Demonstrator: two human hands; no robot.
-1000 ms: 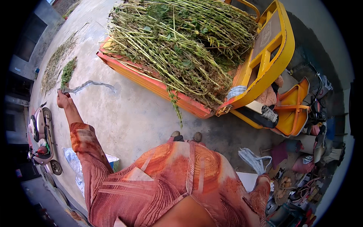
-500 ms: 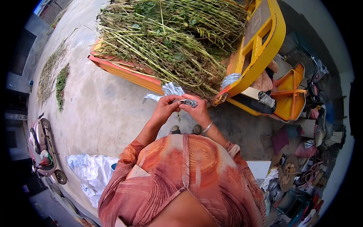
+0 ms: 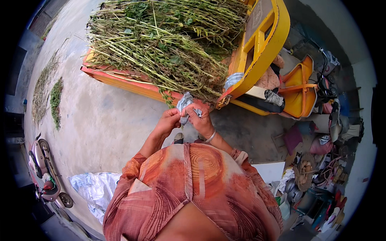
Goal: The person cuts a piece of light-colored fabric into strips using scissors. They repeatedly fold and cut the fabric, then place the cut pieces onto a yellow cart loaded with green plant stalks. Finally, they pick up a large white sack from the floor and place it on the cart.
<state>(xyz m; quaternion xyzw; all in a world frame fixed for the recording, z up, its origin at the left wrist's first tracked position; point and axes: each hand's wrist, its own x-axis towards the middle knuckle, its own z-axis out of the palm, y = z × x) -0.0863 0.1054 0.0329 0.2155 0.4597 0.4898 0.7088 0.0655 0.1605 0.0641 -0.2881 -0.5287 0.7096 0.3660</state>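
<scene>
Both of my hands are on a crumpled grey-blue cloth [image 3: 185,101], held in front of me beside the cart's near side. My right hand [image 3: 201,120] is closed round it, and a small end of cloth pokes out between thumb and fingers. With bent fingers my left hand [image 3: 168,121] pinches the lower left part of the cloth. Its exact shape is hard to make out in the folds. Just beyond the hands, cut leafy stalks [image 3: 157,52] lie heaped in the bed of the orange-and-yellow cart [image 3: 120,81]; a few green sprigs hang over its edge.
The cart's yellow frame [image 3: 281,32] and seat [image 3: 299,92] stand to the right. Another grey-blue cloth [image 3: 233,80] rests against the frame. A scooter [image 3: 48,172] and plant piles [image 3: 56,100] are at left, a white sheet [image 3: 96,188] nearer. Household clutter [image 3: 305,176] lines the right wall.
The cloth has turned in my hands, from spread out sideways to bunched upright. My left hand has shifted to its lower left. The cart appears farther left in view.
</scene>
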